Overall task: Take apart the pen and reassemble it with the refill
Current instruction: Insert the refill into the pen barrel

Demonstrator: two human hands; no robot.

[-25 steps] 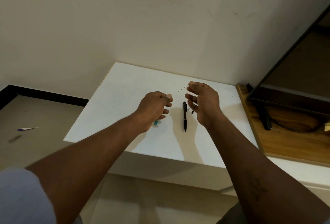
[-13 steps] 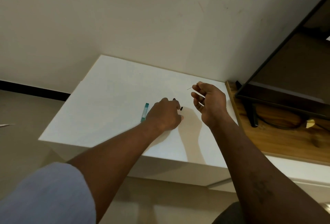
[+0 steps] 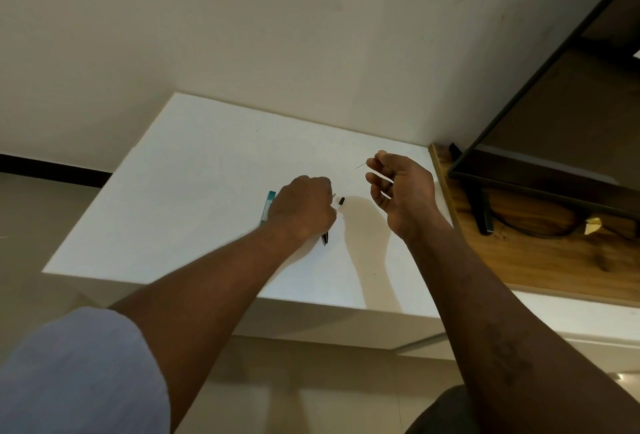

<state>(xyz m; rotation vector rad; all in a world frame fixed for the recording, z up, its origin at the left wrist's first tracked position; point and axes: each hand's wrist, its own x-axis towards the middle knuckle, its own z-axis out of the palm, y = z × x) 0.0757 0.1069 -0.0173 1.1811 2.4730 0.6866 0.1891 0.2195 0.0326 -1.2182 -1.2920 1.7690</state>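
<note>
My left hand [image 3: 303, 207] is curled down on the white table [image 3: 194, 191] over the black pen [image 3: 325, 238]. Only the pen's tip shows below the hand and a small black end [image 3: 341, 201] shows above it. A teal pen [image 3: 269, 207] lies on the table just left of that hand, partly hidden by it. My right hand [image 3: 401, 188] hovers palm-up to the right of the black pen and pinches a thin refill [image 3: 365, 164] between thumb and forefinger, its tip pointing left.
A wall rises behind the table. To the right stand a wooden shelf [image 3: 540, 260] and a dark framed screen [image 3: 554, 122] on a black stand with a cable. The floor lies to the left and below.
My left hand has let the teal pen lie on the table and moved right onto the black pen. My right hand has stayed raised with the refill. The view shifted left.
</note>
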